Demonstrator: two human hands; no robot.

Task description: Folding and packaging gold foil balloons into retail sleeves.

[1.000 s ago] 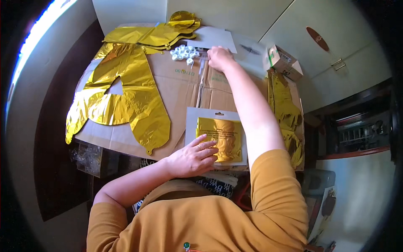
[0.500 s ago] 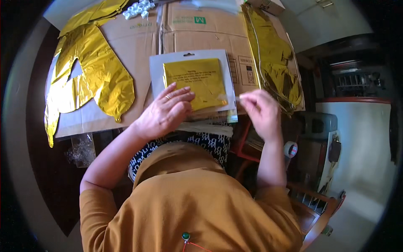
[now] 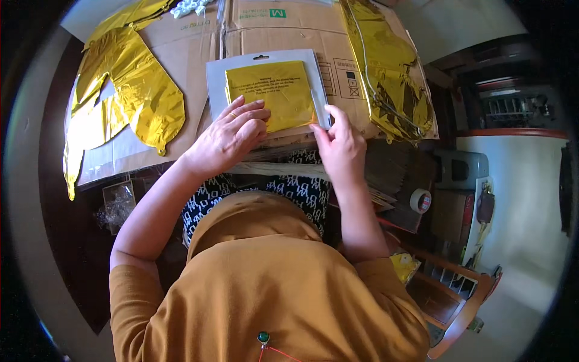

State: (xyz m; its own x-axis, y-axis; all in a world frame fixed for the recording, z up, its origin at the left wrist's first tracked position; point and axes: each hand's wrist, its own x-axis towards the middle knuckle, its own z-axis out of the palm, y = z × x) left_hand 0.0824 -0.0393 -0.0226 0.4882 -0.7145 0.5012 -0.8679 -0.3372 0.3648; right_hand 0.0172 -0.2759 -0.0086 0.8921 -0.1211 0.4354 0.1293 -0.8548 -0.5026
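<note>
A flat clear packet (image 3: 319, 78) with a pale backing and a hang hole lies before me on cardboard. A folded gold foil sheet (image 3: 274, 87) shows inside it, under dark printing. My left hand (image 3: 228, 130) rests over the packet's lower left part, fingers extended and slightly bent. At its lower right corner is my right hand (image 3: 341, 142), thumb on the front and index finger by the side edge. The other right fingers are curled and partly hidden.
Gold foil balloons lie at the left (image 3: 151, 90) and right (image 3: 395, 72) of the cardboard sheet (image 3: 283, 39). White pieces (image 3: 188, 7) sit at the far edge. Below the right side are a tape roll (image 3: 420, 201) and a wooden chair (image 3: 464, 320). Crumpled clear plastic (image 3: 119, 208) is at lower left.
My right hand has come left and inward from beside the packet to its lower right corner. My left hand stays on the packet. The whole view has shifted slightly.
</note>
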